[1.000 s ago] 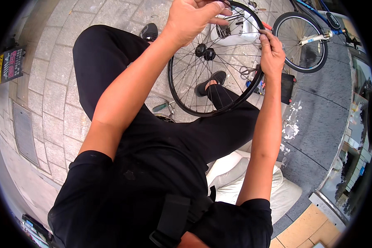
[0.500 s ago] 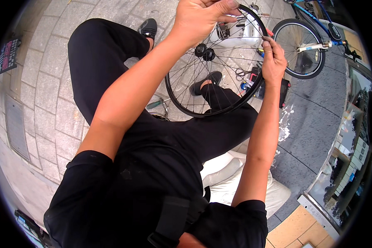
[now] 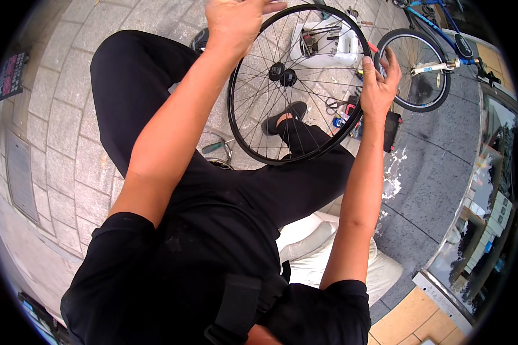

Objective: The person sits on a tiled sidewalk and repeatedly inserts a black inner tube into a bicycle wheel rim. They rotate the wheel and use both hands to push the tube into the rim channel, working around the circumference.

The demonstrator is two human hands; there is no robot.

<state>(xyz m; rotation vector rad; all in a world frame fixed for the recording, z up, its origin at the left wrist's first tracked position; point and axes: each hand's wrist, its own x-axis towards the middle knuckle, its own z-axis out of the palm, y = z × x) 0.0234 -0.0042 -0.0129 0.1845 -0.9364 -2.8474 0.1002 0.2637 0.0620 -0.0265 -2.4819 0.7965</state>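
A bare bicycle wheel [image 3: 258, 148] with a black rim, thin spokes and no tyre is tilted over my right leg. Its black hub [image 3: 282, 75] shows near the middle. My left hand [image 3: 235, 26] is by the upper left of the rim, fingers stretched rightward and partly cut off by the picture's top edge; whether it touches the rim I cannot tell. At the rim's right side is my right hand [image 3: 380, 89], thumb against or close to the rim and fingers spread apart from it.
Beyond the wheel stands a white container [image 3: 346, 49] with tools. Scissors [image 3: 332, 106] and a black tool case [image 3: 392, 131] lie right. A green-handled screwdriver [image 3: 212, 147] is by my legs. A blue bicycle's front wheel [image 3: 415, 106] stands at upper right.
My left hand has moved left and away from the top of the rim. My right hand's fingers have loosened from the rim and spread. The wheel has shifted slightly.
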